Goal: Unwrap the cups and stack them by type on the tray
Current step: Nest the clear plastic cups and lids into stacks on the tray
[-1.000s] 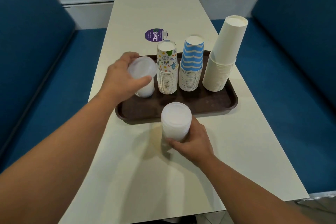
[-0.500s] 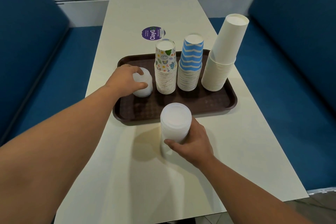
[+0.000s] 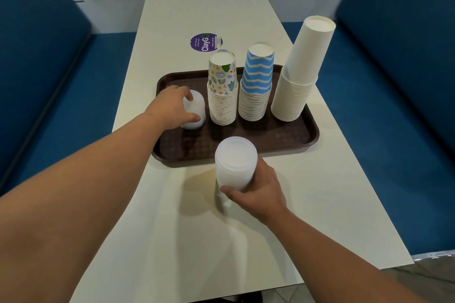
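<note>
Setting a short stack of translucent plastic cups (image 3: pixel 194 113) onto the brown tray's (image 3: pixel 290 136) left end, the left hand (image 3: pixel 172 103) curls around it; the right hand (image 3: pixel 256 192) grips the remaining translucent stack (image 3: pixel 235 163), steadying it on the cream surface (image 3: pixel 197 241) near the tray.

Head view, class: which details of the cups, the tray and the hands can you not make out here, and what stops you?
- Clear cups on the tray: count unreadable; the left hand covers their left side.
- Clear stack on the table: its base is hidden by the right hand.
- Tray: far rim hidden behind the paper cup stacks.
- Purple sticker: small print too small.
</note>
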The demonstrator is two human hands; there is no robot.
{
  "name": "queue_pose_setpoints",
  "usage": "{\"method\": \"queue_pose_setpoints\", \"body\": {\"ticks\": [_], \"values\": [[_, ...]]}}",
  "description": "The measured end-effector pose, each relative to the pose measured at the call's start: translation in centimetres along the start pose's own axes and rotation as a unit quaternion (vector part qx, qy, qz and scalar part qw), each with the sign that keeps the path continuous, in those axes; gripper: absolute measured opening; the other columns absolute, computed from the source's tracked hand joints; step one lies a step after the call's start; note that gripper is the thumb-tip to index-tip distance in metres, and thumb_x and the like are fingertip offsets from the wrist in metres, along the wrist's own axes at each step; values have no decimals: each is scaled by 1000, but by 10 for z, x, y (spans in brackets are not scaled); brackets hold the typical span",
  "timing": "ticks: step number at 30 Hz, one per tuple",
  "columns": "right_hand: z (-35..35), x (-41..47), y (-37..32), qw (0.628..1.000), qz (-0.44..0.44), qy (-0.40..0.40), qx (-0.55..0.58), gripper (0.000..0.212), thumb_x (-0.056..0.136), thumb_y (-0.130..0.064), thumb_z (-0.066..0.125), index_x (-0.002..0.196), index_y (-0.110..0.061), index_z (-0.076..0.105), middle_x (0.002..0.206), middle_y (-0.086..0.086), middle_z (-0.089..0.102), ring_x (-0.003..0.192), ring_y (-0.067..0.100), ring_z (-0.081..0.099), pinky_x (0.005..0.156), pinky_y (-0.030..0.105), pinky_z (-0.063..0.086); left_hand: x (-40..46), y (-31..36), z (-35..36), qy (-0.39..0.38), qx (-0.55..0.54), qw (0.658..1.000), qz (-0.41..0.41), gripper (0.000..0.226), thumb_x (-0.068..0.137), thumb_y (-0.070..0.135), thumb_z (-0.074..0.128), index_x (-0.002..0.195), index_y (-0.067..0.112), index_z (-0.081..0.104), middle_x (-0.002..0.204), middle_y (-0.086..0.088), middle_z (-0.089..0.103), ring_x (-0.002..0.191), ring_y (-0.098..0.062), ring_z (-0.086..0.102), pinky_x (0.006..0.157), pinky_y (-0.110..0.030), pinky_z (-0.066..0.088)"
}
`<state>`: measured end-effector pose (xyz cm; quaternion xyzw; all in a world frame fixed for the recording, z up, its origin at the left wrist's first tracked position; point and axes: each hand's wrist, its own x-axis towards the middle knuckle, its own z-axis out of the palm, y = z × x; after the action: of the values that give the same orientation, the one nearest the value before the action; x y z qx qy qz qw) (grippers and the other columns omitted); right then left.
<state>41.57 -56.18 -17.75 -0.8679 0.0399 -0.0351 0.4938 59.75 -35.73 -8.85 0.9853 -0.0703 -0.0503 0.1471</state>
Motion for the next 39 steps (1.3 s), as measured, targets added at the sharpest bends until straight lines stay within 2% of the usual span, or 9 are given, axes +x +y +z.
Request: {"method": "queue_pose_setpoints", "body": {"ticks": [3, 5, 8, 10, 12, 15, 27, 33, 39], "values": [[0, 0, -1, 1000, 3, -1, 2, 88, 60, -57, 83, 137, -36, 47, 126, -18, 62, 119, 12, 57, 94, 42, 53, -6, 2, -6, -11, -7, 1000, -9, 65, 72, 48, 80, 126, 23, 55, 153, -3, 36, 137, -25, 36, 108, -42, 36], [0, 0, -1, 1000, 6, -1, -1, 88, 59, -57, 82, 137, -35, 47, 125, -18, 62, 118, 14, 57, 94, 42, 52, -20, 8, -13, 35, -38, 999, 0, 59, 74, 51, 76, 123, 24, 58, 153, -2, 35, 139, -22, 35, 110, -39, 33], [0, 0, 0, 1000, 11, -2, -2, 86, 56, -55, 82, 133, -35, 50, 120, -17, 64, 115, 15, 59, 91, 42, 52, -61, 27, -20, 156, -153, 974, 61, 34, 79, 46, 75, 101, 22, 65, 125, 2, 60, 104, -2, 54, 90, -20, 41], [0, 1, -1, 1000, 9, -10, -11, 87, 55, -60, 80, 132, -34, 50, 119, -14, 65, 113, 18, 60, 91, 42, 52, -94, 44, -22, 130, -237, 957, 105, 26, 76, 41, 78, 90, 24, 65, 103, 5, 67, 84, 7, 54, 76, -9, 40], [-2, 3, -3, 999, 1, -19, -36, 90, 54, -69, 74, 132, -32, 50, 119, -10, 65, 113, 20, 60, 92, 41, 51, -116, 56, -20, 24, -223, 960, 166, 38, 69, 50, 79, 97, 28, 65, 106, 8, 67, 89, 7, 55, 82, -10, 43], [-5, 4, -9, 999, 6, -22, -45, 90, 53, -71, 68, 132, -34, 47, 121, -10, 64, 112, 17, 59, 91, 35, 51, -126, 66, -10, -79, -89, 970, 210, 76, 63, 58, 80, 128, 29, 54, 129, 14, 53, 118, -3, 46, 102, -21, 37], [-6, 2, -8, 998, 11, -29, -53, 92, 53, -72, 73, 133, -35, 45, 124, -11, 63, 114, 17, 58, 93, 39, 52, -127, 68, -1, -44, -91, 976, 191, 79, 72, 49, 78, 140, 32, 42, 141, 13, 47, 128, -7, 40, 102, -18, 27], [-4, 3, -4, 998, 10, -34, -58, 90, 54, -73, 73, 130, -33, 46, 124, -10, 62, 115, 19, 58, 94, 41, 52, -129, 64, -1, 15, -159, 967, 198, 78, 68, 46, 80, 137, 28, 47, 131, 14, 53, 118, -2, 45, 104, -26, 39], [-3, 1, -4, 1000, -4, -13, -8, 88, 54, -63, 80, 133, -35, 51, 122, -15, 65, 116, 14, 59, 94, 40, 52, -105, 48, -23, 167, -303, 930, 123, 72, 59, 46, 73, 124, 23, 53, 108, 19, 59, 94, 7, 55, 84, -10, 43]]}}
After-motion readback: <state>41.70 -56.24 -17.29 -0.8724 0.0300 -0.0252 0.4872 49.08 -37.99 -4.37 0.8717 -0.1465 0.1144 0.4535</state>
